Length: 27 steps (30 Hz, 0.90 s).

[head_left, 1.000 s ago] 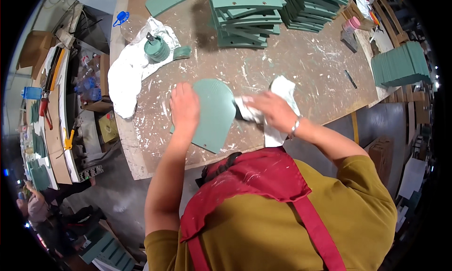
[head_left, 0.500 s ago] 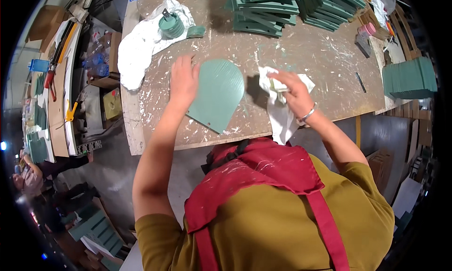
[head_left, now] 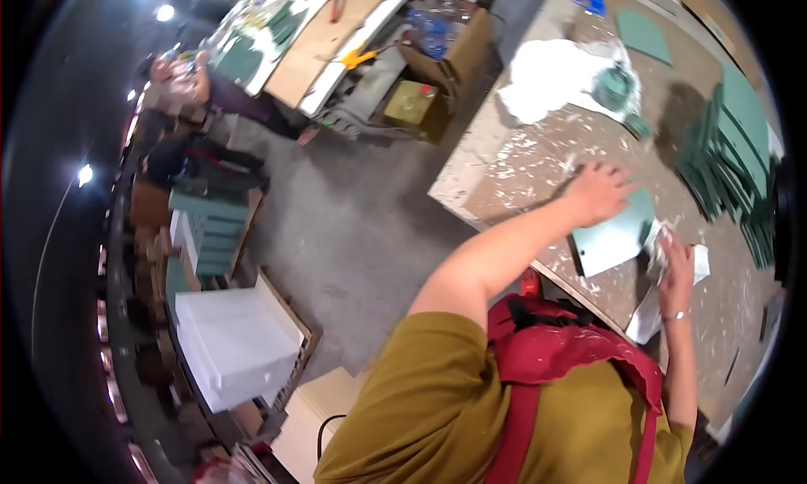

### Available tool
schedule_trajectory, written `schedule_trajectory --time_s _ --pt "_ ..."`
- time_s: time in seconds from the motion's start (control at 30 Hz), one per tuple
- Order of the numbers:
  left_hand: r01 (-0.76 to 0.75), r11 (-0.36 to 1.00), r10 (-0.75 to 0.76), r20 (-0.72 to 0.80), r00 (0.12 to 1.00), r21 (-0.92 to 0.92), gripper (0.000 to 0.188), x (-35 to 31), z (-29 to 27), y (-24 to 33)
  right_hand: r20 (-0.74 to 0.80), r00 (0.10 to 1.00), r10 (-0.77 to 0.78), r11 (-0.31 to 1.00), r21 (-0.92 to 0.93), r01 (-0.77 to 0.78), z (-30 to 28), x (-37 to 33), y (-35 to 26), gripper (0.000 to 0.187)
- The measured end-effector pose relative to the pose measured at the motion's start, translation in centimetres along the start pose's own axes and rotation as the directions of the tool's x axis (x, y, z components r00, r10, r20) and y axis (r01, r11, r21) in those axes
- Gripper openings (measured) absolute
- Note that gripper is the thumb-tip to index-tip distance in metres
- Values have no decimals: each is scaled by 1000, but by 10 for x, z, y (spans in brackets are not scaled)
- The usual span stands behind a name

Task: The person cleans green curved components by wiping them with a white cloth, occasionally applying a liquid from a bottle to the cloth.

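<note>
Left hand [head_left: 598, 194] spread flat on green panel [head_left: 618, 236]; right hand [head_left: 675, 264] clenching white rag [head_left: 664, 236] at its edge. Paint-spattered desk [head_left: 513, 169], grey workshop floor [head_left: 345, 223].

A pale green panel [head_left: 618, 232] is seen on a brown table [head_left: 521, 169] spattered with white. The rag [head_left: 664, 269] is white. A mustard shirt [head_left: 437, 400] is worn under a red apron [head_left: 563, 362] flecked white. The stacked panels [head_left: 731, 156] are green.
</note>
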<state>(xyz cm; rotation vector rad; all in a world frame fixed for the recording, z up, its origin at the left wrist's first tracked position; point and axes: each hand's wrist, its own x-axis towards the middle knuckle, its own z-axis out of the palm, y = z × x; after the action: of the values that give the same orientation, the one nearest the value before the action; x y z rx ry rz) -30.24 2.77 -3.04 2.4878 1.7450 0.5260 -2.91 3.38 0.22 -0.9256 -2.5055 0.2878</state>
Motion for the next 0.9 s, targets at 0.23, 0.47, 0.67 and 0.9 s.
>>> schedule_trajectory --time_s 0.23,0.47,0.67,0.9 --pt "2 997 -8 -79 997 -71 44 -6 2 4 146 961 -236 970 -16 241 29 -11 -21 44" --pt "18 998 -21 -57 998 -57 44 -4 4 6 128 926 -355 933 105 343 9 0 -59 39" --pt "41 997 -41 -4 999 -67 45 -11 1 8 64 997 -41 995 96 35 5 -3 -3 44" --pt "-19 999 17 22 1000 51 44 5 6 7 181 919 -351 934 137 329 26 -20 -54 42"
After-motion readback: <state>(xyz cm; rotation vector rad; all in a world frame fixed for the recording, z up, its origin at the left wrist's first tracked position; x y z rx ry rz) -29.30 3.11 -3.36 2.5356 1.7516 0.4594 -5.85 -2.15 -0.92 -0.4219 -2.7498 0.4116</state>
